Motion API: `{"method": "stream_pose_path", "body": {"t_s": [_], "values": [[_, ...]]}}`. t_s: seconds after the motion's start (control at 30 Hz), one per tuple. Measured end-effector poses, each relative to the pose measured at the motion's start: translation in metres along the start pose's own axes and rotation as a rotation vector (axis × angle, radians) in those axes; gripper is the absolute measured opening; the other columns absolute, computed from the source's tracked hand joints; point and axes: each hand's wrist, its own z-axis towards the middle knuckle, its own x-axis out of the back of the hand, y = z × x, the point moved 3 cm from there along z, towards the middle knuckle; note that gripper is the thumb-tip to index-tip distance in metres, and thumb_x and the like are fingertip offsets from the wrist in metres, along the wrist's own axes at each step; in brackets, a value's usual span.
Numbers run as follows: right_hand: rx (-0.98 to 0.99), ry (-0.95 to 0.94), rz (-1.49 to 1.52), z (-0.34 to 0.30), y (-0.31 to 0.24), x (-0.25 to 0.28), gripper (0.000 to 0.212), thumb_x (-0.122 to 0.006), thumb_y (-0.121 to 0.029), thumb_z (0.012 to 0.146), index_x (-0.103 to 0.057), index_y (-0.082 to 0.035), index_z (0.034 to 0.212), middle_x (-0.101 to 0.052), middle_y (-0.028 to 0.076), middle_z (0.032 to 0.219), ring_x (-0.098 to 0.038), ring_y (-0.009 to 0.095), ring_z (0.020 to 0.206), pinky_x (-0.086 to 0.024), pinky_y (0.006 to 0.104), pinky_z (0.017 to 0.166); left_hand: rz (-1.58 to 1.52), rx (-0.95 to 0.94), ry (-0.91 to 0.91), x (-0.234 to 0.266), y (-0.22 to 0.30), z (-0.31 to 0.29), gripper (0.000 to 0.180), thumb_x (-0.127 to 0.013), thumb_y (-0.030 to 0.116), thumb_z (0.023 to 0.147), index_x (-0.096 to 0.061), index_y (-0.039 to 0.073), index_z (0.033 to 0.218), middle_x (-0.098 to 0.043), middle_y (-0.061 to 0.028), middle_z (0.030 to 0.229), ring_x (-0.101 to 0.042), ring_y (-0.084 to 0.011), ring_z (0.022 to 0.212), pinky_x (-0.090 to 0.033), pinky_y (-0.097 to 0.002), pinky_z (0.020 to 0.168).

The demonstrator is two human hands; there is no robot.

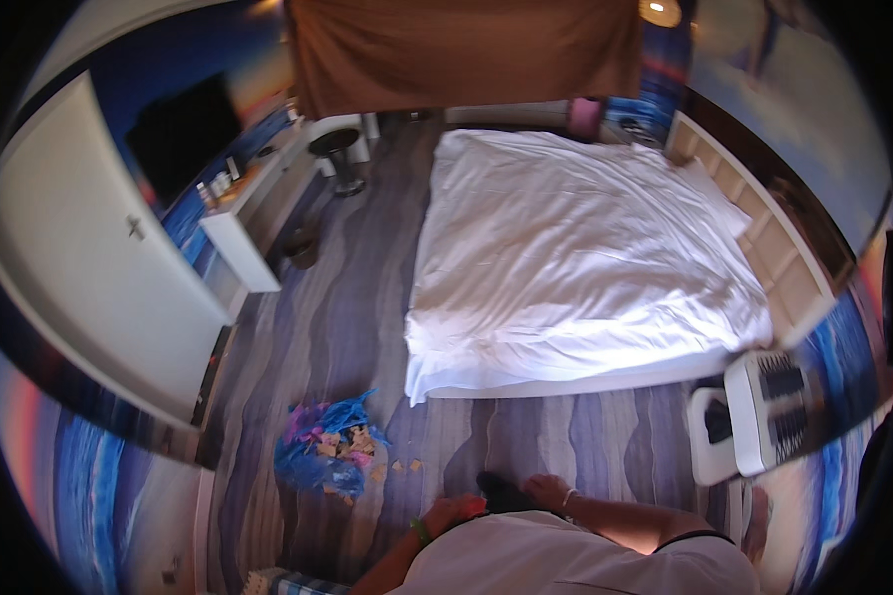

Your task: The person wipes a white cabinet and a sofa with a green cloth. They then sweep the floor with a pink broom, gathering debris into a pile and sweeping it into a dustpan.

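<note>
Low in the picture, close to my body, my left hand [445, 513] is closed around a small red object [473, 507]; its kind is too small to make out. A green band circles that wrist. My right hand [547, 491], with a pale band at the wrist, is just right of a dark shape [503, 492], perhaps a shoe or dark cloth. Its fingers are too small and partly hidden to read. On the floor to the left of my hands lies a crumpled blue plastic bag [308, 466] with pink parts, strewn with small tan pieces [339, 443].
A bed with a white cover [556, 248] fills the centre right. White slatted furniture [764, 412] stands near its corner. Along the left are a door [99, 238], a desk [236, 243], a dark bin [302, 248] and a black stool [337, 154]. Loose tan bits [407, 465] lie beside the bag.
</note>
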Motion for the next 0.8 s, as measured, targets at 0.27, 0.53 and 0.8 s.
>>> {"method": "stream_pose_path", "body": {"t_s": [0.27,0.53,0.8], "values": [[-0.795,-1.119,1.206,-0.128,-0.039,0.053,0.024,-0.045,-0.021,0.082,-0.044,-0.019,0.058,-0.032,-0.008,0.046,-0.025,0.004,0.036,-0.018,0.0211,0.033,-0.425,-0.044,0.099,0.001,0.045,-0.033,0.031,-0.054,0.014,0.085,-0.052,0.008,0.116,-0.055,-0.0108,0.111,-0.053,-0.0217,0.102,-0.041,-0.0307,0.089],[-0.452,-0.198,0.153,-0.083,0.009,-0.086,0.026,-0.047,-0.022,0.084,-0.064,-0.003,0.087,-0.064,0.012,0.077,-0.063,0.020,0.074,-0.048,0.0424,0.054,-0.145,0.359,0.273,0.010,0.042,-0.025,0.019,-0.063,0.022,0.081,-0.062,0.005,0.087,-0.064,-0.0062,0.079,-0.060,-0.0176,0.071,-0.047,-0.0294,0.063],[-0.542,-0.267,0.105,-0.079,0.011,-0.093,0.024,-0.049,-0.020,0.082,-0.065,-0.003,0.087,-0.064,0.012,0.078,-0.063,0.021,0.075,-0.048,0.0414,0.056,-0.086,0.244,0.267,0.014,0.068,-0.026,0.021,-0.061,0.022,0.082,-0.062,0.001,0.089,-0.062,-0.0111,0.079,-0.060,-0.0186,0.072,-0.046,-0.0288,0.063]]}}
